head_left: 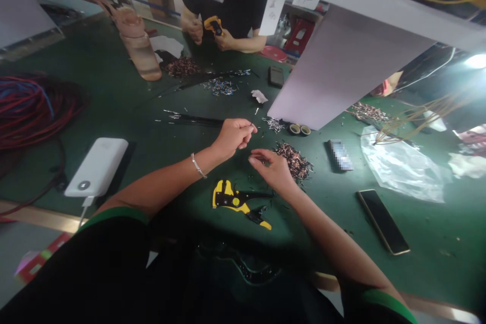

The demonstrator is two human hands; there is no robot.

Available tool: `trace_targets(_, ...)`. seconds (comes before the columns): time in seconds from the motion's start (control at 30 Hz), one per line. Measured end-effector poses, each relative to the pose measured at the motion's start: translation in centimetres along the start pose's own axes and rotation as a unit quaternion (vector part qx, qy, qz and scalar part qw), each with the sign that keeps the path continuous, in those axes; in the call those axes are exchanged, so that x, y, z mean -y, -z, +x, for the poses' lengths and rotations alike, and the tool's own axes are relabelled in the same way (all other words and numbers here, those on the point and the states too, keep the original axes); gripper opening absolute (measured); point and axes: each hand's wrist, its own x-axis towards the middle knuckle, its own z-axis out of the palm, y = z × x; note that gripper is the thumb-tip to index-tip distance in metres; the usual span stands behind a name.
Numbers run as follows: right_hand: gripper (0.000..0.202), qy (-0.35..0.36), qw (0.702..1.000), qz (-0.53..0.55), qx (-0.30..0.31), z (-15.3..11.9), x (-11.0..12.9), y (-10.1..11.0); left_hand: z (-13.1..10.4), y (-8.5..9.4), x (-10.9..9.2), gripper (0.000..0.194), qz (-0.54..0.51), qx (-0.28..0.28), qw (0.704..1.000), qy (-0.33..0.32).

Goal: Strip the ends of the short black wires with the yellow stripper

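Above the middle of the green table, my left hand (236, 136) is closed in a pinch on a thin black wire, and a pale tip (256, 111) shows past its fingers. Behind that hand, a bundle of black wires (197, 120) with silvery ends lies on the table. Just lower right, my right hand (271, 166) has its thumb and fingers drawn together; anything between them is too small to make out. Beside it sits a heap of coppery and black wire scraps (295, 162). Yellow and black wire strippers (237, 200) lie below both hands. Small silvery terminals (274, 124) lie in a pile beyond.
A white power bank (99, 167) and coiled red and blue cables (28, 109) lie left. A bottle (141, 50) stands behind. At right are a phone (383, 221), a plastic bag (402, 164) and a leaning panel (341, 61). Across the table, a person holds a yellow tool (213, 24).
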Motion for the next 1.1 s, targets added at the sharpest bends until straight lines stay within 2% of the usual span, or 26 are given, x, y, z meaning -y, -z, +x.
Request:
trace_targets(0.17, 0.018, -0.019, 0.999, 0.038, -0.006, 0.5, 0.4, -1.5, -0.6, -0.3, -0.4, 0.022, -0.035, 0.025, 0.999, 0.030)
trace_targets(0.33, 0.014, -0.048, 0.993, 0.108, -0.028, -0.3, 0.6, -0.7, -0.6, -0.1, -0.7, 0.019, -0.078, 0.046, 0.995, 0.049)
trace_targets(0.57, 0.008, -0.068, 0.969, 0.239, -0.015, -1.0, 0.4, 0.1, -1.3, -0.3, -1.2, 0.016, -0.082, 0.089, 0.992, 0.046)
trace_targets(0.87, 0.008, -0.076, 0.963, 0.257, -0.017, -1.5, 0.5, 0.9, -1.6, -0.3, -1.5, 0.013, -0.110, 0.121, 0.985, 0.049)
trace_targets(1.1, 0.011, -0.081, 0.970, 0.229, -0.026, -1.7, 1.1, 1.5, -1.2, 0.0, -1.8, 0.008, -0.094, 0.100, 0.985, 0.107)
